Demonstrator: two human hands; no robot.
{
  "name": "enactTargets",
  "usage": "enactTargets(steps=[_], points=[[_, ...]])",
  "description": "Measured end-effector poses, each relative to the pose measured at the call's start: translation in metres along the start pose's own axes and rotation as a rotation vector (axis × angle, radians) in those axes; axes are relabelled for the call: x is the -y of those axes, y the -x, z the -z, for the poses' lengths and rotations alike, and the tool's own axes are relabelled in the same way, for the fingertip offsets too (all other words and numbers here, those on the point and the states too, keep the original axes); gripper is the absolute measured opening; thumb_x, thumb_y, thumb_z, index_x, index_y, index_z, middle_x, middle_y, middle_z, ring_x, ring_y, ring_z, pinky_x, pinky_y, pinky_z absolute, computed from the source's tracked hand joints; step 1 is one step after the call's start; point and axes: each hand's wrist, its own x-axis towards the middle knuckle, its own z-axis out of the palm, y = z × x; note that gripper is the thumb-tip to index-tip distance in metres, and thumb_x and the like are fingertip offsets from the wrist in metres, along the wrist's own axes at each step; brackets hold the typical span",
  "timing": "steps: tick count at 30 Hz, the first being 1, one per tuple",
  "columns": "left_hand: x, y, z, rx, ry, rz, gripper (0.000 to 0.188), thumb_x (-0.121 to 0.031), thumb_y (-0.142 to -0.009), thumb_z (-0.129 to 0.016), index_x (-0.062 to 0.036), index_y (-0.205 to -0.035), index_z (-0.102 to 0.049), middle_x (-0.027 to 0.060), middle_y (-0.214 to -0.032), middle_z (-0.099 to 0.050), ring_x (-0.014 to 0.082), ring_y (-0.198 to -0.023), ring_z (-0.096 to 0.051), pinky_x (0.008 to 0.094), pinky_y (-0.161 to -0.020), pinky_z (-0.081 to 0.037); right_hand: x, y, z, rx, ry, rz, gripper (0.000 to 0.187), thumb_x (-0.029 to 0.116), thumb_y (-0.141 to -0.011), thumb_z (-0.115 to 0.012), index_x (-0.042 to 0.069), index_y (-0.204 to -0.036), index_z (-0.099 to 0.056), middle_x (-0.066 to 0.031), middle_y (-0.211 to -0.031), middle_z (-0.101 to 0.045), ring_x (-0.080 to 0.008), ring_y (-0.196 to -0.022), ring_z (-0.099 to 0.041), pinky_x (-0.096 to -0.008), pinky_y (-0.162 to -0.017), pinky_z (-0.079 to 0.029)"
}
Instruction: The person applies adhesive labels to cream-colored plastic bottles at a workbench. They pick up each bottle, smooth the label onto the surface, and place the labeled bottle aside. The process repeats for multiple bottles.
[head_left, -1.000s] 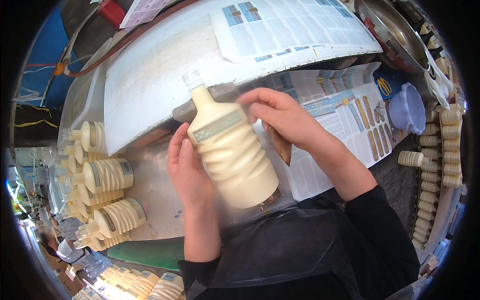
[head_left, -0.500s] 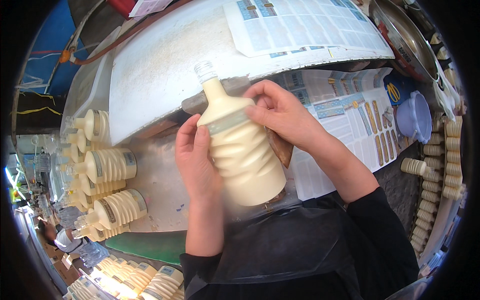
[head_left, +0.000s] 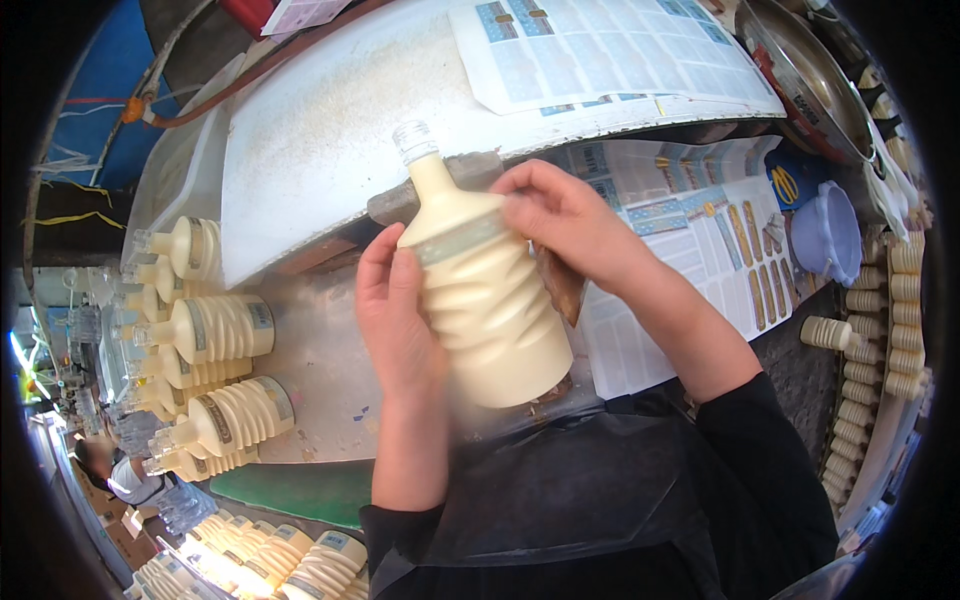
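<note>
A cream-coloured bottle (head_left: 500, 325) with wavy ridges and a clear threaded neck leans in front of me, its neck pointing away and slightly left. Around its upper body runs a pale greenish label strip (head_left: 455, 240). My left hand (head_left: 388, 290) holds the bottle's left side, thumb beside the strip's left end. On the other side, my right hand (head_left: 560, 215) grips the shoulder, its thumb at the strip's right end and its fingers curled partly out of sight. A grey block (head_left: 395, 205) sits behind the neck, and a brown wedge-like piece (head_left: 560, 285) shows by the bottle's right side.
Finished-looking bottles (head_left: 225, 330) lie stacked at left, with more at lower left (head_left: 320, 565) and far right (head_left: 905, 330). Label sheets (head_left: 690, 250) spread to the right, others (head_left: 600, 60) on the white board (head_left: 310, 130). A lilac bucket (head_left: 828, 235) stands at right.
My right thumb has shifted slightly right along the end of the label strip. The bottle has barely moved, and my left hand keeps its hold.
</note>
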Motion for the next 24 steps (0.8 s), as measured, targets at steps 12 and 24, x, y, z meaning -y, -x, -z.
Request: enactTargets(steps=[12,24], points=[[-0.002,-0.002,0.002,0.051,-0.013,0.028,0.036,-0.003,-0.099,-0.061,-0.0022,-0.134,-0.054,0.0061,-0.121,-0.058,0.0133,-0.107,-0.058,0.0298,-0.097,-0.05,0.046,0.008,-0.034,-0.201,0.231,0.358,0.033,0.008,-0.097,-0.063,0.003,-0.129,-0.056,-0.006,-0.115,-0.067,-0.0115,-0.104,-0.062,-0.0266,-0.09,-0.051],[-0.001,0.006,0.003,0.069,0.093,0.05,0.028,-0.02,-0.108,-0.052,-0.0037,-0.131,-0.055,0.0088,-0.121,-0.064,0.0153,-0.109,-0.062,0.0326,-0.097,-0.052,0.007,0.014,0.014,-0.198,-0.143,-0.028,0.024,0.018,-0.105,-0.058,0.004,-0.123,-0.064,0.0021,-0.097,-0.068,-0.005,-0.087,-0.06,-0.0204,-0.08,-0.048]])
